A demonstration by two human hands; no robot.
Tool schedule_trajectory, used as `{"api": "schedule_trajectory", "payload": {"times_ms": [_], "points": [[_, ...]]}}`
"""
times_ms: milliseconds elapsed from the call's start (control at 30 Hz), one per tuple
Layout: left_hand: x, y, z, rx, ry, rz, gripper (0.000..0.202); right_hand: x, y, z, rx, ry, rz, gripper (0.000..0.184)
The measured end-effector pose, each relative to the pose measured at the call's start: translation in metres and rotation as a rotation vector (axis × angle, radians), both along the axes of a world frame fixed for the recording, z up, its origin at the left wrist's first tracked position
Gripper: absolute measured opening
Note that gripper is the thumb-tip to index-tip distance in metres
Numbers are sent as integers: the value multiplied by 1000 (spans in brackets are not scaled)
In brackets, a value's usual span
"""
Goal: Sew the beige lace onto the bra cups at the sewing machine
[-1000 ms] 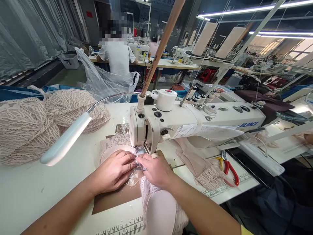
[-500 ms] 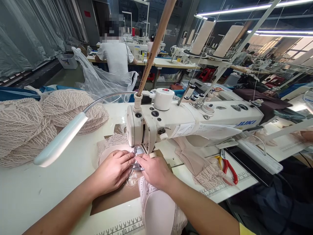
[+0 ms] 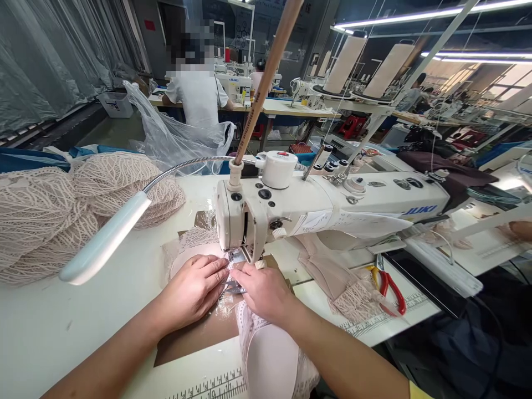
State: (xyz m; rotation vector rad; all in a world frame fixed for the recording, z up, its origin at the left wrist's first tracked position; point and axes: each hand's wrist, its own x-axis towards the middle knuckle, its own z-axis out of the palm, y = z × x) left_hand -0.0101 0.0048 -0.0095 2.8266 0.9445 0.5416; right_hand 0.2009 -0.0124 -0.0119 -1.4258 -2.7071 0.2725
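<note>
The left hand (image 3: pixel 195 288) rests, fingers together, on the lace piece (image 3: pixel 199 237) that spreads beyond them; the right hand's (image 3: pixel 264 291) fingers bend opposite (whether either grips, I cannot tell).

The left grip (image 3: pixel 197 288) is a bare hand with a smoothly rounded back and slender fingers tapering toward their ends. The right grip (image 3: pixel 266 293) is a bare hand too, its back rounded and its fingers partly hidden. Both wrists are bare, and so are the left forearm (image 3: pixel 116 343) and the right forearm (image 3: pixel 336 343) along the stretch that shows, each widening from the wrist toward the elbow. Past the near edge of the table (image 3: pixel 50 327), a small piece of bright yellow sleeve (image 3: pixel 417 391) covers the right arm; its weave is too small to tell.
</note>
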Motion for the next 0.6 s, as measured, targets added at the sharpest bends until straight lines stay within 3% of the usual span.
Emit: {"api": "schedule_trajectory", "payload": {"times_ms": [233,433,533,600], "points": [[4,1,-3,-1,15,77,32,1,1,2,-82,95,-75,47],[-8,4,-5,-29,-2,114,42,29,-2,36,-245,293,-271,26],[-18,7,-10,-71,-109,236,43,52,-19,48,-329,251,-314,24],[-25,10,-13,-100,-163,351,42,65,-34,47,-376,218,-303,18]]}}
